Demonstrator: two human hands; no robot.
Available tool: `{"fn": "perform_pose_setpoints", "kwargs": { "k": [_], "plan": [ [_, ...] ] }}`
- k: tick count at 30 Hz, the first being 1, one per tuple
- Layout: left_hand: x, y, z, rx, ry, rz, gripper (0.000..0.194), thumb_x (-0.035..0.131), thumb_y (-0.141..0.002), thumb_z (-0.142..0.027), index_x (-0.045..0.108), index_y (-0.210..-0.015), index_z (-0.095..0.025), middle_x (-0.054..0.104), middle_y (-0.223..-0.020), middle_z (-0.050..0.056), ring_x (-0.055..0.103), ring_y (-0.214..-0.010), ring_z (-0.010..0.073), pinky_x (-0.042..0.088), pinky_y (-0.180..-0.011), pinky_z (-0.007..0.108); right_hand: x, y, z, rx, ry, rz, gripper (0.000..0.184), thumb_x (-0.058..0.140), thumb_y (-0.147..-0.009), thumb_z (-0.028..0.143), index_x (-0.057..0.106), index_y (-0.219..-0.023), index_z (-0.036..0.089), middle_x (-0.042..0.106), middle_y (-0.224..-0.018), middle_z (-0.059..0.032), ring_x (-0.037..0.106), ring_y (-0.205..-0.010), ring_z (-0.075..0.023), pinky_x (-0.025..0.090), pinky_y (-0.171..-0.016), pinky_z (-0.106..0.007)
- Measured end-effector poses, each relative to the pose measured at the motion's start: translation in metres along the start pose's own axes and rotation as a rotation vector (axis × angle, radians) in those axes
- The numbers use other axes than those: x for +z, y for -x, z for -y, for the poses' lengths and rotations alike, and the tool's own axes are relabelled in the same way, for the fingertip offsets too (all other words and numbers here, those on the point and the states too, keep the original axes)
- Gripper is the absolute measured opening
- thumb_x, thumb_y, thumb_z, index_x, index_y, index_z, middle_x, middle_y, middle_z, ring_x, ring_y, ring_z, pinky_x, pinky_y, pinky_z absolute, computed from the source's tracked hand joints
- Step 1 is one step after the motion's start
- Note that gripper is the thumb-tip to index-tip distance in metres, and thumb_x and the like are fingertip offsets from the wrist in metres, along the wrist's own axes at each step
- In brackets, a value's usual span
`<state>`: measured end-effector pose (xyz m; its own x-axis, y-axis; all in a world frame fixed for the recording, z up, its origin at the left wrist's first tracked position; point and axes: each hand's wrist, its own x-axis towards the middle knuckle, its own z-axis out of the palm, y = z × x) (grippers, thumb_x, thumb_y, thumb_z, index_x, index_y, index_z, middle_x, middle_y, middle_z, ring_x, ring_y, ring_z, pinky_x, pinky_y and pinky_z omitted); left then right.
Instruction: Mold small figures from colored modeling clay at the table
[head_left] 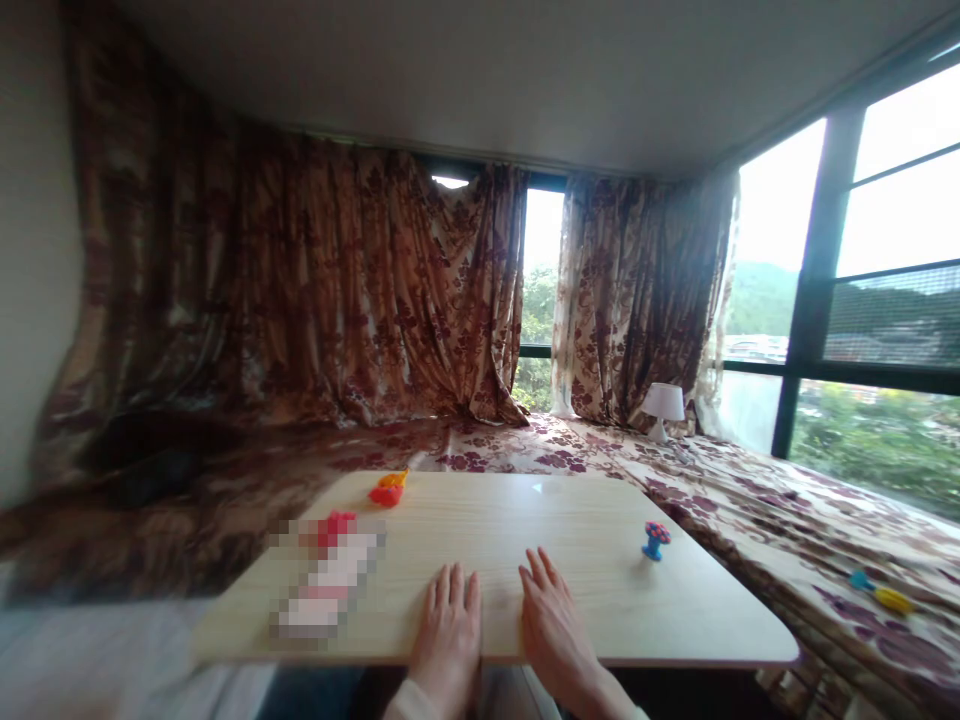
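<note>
Both my hands rest on a pale wood-grain table (480, 500) near its front edge. My left hand (448, 620) lies flat, palm down, with its fingers stretched forward. To its right, my right hand (551, 615) touches the tabletop with its fingers extended, and holds nothing. A small blue toy with a round red-and-blue dotted top (655, 540) stands upright to the right of my right hand. A red and orange toy piece (388, 488) sits near the far left corner. Left of my left hand lies a blurred-out pinkish-white flat item (330, 590), with a red object (336, 528) behind it.
Floral fabric (562, 450) covers the surface around the table. A small white lamp (663, 403) stands behind, near the window corner. A blue and yellow toy (889, 595) lies on the fabric at right. Patterned curtains (337, 290) hang along the back; large windows fill the right.
</note>
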<state>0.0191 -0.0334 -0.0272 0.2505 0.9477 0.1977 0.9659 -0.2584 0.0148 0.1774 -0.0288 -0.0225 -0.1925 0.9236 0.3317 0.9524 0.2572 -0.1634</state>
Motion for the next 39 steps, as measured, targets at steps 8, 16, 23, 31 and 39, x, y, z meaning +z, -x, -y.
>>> {"fn": "perform_pose_setpoints", "kwargs": {
  "k": [8, 16, 23, 31, 39],
  "plan": [
    [0.007, -0.004, 0.002, 0.021, -0.089, -0.022, 0.063, 0.041, -0.076, -0.012, 0.028, -0.137, -0.015, 0.029, -0.143, 0.018, 0.022, -0.133, 0.0311, 0.020, -0.107, 0.047, -0.007, -0.069, 0.014, 0.085, -0.020, -0.038, 0.044, 0.035, -0.086, 0.025, 0.050, -0.122, 0.007, 0.046, -0.133, -0.0167, 0.025, -0.132, -0.0275, 0.017, -0.106, -0.049],
    [0.005, 0.001, 0.000, 0.034, -0.013, -0.069, 0.061, 0.040, -0.077, -0.017, 0.029, -0.137, -0.011, 0.028, -0.144, 0.019, 0.019, -0.133, 0.0314, 0.015, -0.108, 0.046, -0.017, -0.009, -0.020, 0.063, -0.001, 0.035, 0.048, 0.030, -0.085, 0.019, 0.042, -0.131, 0.010, 0.036, -0.141, -0.0106, 0.025, -0.133, -0.0222, 0.020, -0.107, -0.039],
    [0.001, 0.000, 0.000, 0.030, -0.044, -0.062, 0.061, 0.039, -0.079, -0.018, 0.026, -0.137, -0.012, 0.031, -0.142, 0.020, 0.023, -0.132, 0.0311, 0.018, -0.107, 0.045, -0.007, -0.026, 0.031, -0.114, -0.062, -0.017, 0.043, 0.032, -0.087, 0.020, 0.049, -0.125, 0.012, 0.045, -0.135, -0.0116, 0.022, -0.133, -0.0232, 0.011, -0.108, -0.041],
    [-0.004, 0.002, -0.001, 0.042, -0.027, -0.046, 0.066, 0.044, -0.073, -0.020, 0.029, -0.136, -0.010, 0.029, -0.143, 0.019, 0.020, -0.133, 0.0316, 0.015, -0.107, 0.044, -0.018, -0.055, -0.029, 0.159, -0.028, 0.068, 0.039, 0.029, -0.089, 0.025, 0.054, -0.118, 0.015, 0.047, -0.133, -0.0125, 0.034, -0.127, -0.0254, 0.027, -0.100, -0.045],
    [-0.005, 0.003, -0.003, 0.030, -0.041, -0.071, 0.062, 0.041, -0.074, -0.014, 0.031, -0.135, -0.010, 0.034, -0.141, 0.019, 0.025, -0.131, 0.0305, 0.020, -0.106, 0.044, -0.012, 0.007, 0.008, -0.118, -0.074, 0.023, 0.045, 0.035, -0.083, 0.016, 0.048, -0.126, 0.011, 0.033, -0.143, -0.0099, 0.015, -0.135, -0.0242, 0.017, -0.107, -0.038]
  ]
}}
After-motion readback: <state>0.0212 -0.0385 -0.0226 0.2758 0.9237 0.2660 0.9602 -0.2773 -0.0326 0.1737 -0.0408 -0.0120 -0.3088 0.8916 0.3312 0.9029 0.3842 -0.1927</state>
